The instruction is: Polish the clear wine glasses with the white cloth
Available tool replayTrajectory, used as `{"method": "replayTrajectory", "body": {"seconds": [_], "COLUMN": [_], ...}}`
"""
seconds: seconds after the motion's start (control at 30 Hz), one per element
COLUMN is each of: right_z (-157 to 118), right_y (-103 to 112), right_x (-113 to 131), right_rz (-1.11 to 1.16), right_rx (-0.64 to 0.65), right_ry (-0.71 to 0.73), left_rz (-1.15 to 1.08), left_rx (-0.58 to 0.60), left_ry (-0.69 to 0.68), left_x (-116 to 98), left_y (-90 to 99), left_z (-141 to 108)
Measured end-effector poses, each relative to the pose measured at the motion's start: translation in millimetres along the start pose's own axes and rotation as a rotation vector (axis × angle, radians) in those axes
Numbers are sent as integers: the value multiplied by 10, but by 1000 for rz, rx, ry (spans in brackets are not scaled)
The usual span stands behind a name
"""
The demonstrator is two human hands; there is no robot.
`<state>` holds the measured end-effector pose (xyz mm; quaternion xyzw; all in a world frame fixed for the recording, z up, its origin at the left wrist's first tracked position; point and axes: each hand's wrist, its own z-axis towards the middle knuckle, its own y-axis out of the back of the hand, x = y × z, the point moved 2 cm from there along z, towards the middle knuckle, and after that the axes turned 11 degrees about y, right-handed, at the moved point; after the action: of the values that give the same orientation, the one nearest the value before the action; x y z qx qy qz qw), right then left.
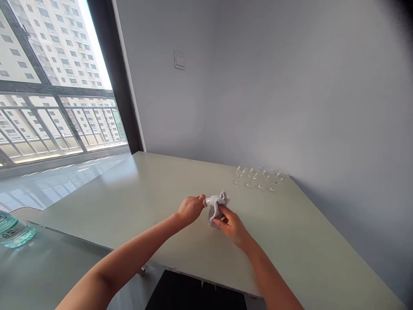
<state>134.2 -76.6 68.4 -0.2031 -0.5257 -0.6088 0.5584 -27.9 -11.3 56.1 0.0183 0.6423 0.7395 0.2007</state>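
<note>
One pale cloth (214, 210), whitish and faintly grey, is bunched into soft folds above the near half of the table, with a small peak of fabric standing up at its far end and a loose flap hanging toward the near side. At its left edge shows a clear glass piece (205, 202), glinting and mostly covered, so its full shape cannot be told. The left hand (191, 209) is curled tight around that piece, thumb uppermost, while the right hand (230, 223) pinches the cloth between thumb and fingers.

Four stemmed glasses (252, 174), thin-walled and transparent, stand upright in a row near the far right edge, their round feet resting on the table. The table (155, 181) has a smooth, pale greenish top with a slight sheen and a worn near edge. Lower, at far left, a clear bluish plastic bottle (14, 232) lies on its side.

Plain grey walls (290, 86) meet in a corner behind, one carrying a square white switch (180, 60). Left of it, dark-framed windows (53, 88) look onto a railing (61, 125) and a tall building (61, 38); glossy floor (80, 174) reflects the daylight.
</note>
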Motion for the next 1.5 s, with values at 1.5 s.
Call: {"method": "replayTrajectory", "body": {"seconds": [1.5], "right_z": [-132], "right_y": [20], "right_x": [55], "right_rz": [616], "right_rx": [154], "right_ry": [-256], "left_rz": [-464], "left_rx": [621], "left_ry": [-196], "left_x": [13], "left_y": [537], "left_z": [-262]}}
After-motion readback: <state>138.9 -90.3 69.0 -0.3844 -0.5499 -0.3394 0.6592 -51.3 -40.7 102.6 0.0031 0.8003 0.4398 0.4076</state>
